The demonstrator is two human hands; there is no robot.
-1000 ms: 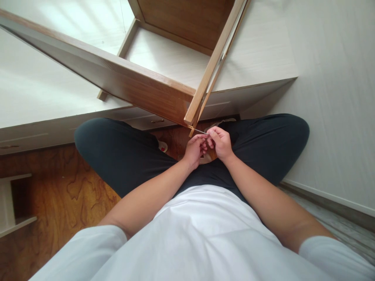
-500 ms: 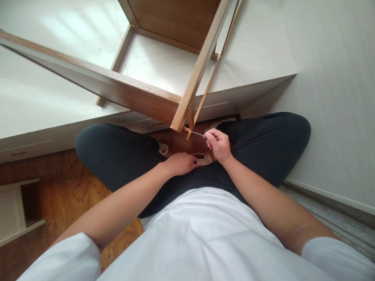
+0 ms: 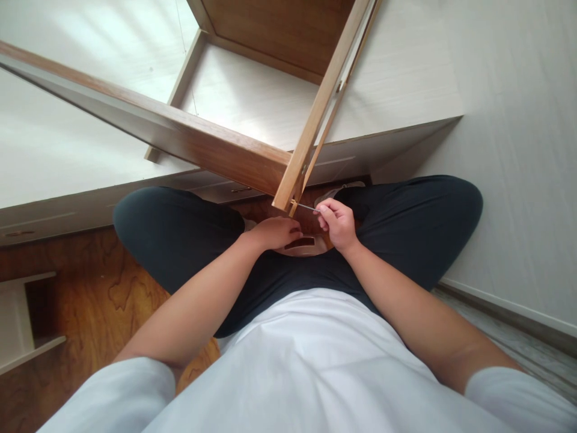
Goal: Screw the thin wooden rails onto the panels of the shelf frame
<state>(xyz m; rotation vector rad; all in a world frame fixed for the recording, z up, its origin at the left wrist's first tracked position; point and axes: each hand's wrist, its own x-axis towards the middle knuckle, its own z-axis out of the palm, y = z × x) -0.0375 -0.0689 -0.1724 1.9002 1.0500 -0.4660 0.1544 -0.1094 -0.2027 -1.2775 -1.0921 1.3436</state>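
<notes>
My right hand is closed around a thin metal rod that looks like a hex key; the end inside my fist is hidden. Its tip meets the lower corner of a wooden frame, at a small light-wood piece by the end of a wooden rail. Just below that corner, my left hand has its fingers curled inward. What they hold, if anything, is hidden. A long wooden board joins the rail from the left, and a thin wooden strip slants beside the rail.
The frame leans on a pale raised platform, with a dark wooden panel farther back. A pinkish seat edge with a slot shows between my legs. A pale wall stands right; a pale open piece lies on the wooden floor.
My left hand has risen from the slotted seat edge toward the frame's corner. The corner has shifted slightly right and down. My right hand still holds the hex key there.
</notes>
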